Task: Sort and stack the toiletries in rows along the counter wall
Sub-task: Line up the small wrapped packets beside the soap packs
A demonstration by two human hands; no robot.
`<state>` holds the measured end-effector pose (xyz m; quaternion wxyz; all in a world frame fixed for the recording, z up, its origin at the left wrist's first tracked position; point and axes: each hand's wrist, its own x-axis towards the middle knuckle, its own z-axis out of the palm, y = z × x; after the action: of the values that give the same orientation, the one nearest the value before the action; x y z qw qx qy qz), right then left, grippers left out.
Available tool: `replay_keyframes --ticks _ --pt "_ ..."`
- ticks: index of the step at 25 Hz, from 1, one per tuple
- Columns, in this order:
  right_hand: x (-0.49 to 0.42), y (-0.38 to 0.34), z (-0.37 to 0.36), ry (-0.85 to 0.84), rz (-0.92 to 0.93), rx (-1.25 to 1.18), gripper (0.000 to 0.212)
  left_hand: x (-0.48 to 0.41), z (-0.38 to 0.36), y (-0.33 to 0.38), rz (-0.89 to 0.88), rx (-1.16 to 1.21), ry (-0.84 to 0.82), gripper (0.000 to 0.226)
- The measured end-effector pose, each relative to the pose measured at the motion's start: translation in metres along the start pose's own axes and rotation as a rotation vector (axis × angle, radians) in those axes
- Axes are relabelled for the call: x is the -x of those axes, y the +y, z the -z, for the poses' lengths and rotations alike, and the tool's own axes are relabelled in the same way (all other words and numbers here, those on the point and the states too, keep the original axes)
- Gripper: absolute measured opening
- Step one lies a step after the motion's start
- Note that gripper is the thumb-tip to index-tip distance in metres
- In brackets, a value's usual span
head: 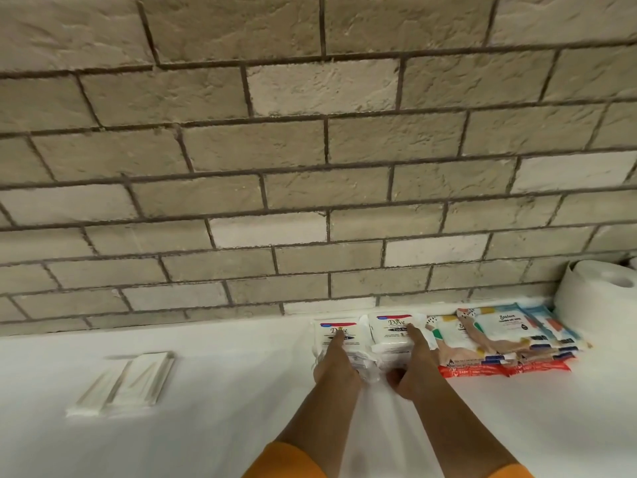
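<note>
Two hands reach to the back edge of the white counter point(213, 408), by the brick wall point(310, 188). The left hand point(336, 362) lies flat, fingers straight, on the left Dove pack point(324, 340), and the right hand point(415, 369) does the same on the right Dove pack point(388, 335) beside it. Right of them lie colourful wipe packs point(499, 334), then a paper roll point(593, 291); flat white packets point(125, 386) lie well off to the left.

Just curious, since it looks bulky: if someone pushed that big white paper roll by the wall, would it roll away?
Probably not: the paper roll seems to stand on its flat end, core hole up, so it would more likely slide. Being wound paper, it is probably light for its size. Its soft sides would likely give a little under a squeeze.
</note>
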<state>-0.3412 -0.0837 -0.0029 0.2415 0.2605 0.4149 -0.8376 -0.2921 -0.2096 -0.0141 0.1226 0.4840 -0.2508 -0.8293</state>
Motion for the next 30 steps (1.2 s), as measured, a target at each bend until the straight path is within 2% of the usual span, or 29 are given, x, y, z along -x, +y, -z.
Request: replay_keyframes --ticks 2,6,11,14,18,22,30 --pt "-0.009 0.002 0.001 0.045 -0.005 0.04 0.054 -0.002 0.001 0.002 -0.009 0.046 0.025 0.047" --pt "-0.013 0.014 -0.005 0.046 -0.015 0.066 0.06 -0.01 0.009 0.009 0.001 0.044 0.008 0.049" --pt "-0.012 0.043 -0.022 0.026 -0.024 0.07 0.053 -0.018 0.032 0.034 -0.036 0.052 0.049 0.04" --pt "-0.009 0.069 -0.036 0.001 -0.037 0.118 0.063 -0.027 0.051 0.05 -0.083 0.031 0.093 0.036" --pt "0.0 0.1 -0.062 0.022 -0.066 0.144 0.047 -0.039 0.077 0.073 -0.132 -0.009 0.185 0.047" --pt "0.009 0.125 -0.084 0.028 -0.097 0.188 0.043 -0.047 0.102 0.094 -0.15 0.014 0.245 0.052" --pt "0.012 0.169 -0.114 -0.014 -0.19 0.214 0.05 -0.042 0.142 0.131 -0.204 0.09 0.219 0.049"
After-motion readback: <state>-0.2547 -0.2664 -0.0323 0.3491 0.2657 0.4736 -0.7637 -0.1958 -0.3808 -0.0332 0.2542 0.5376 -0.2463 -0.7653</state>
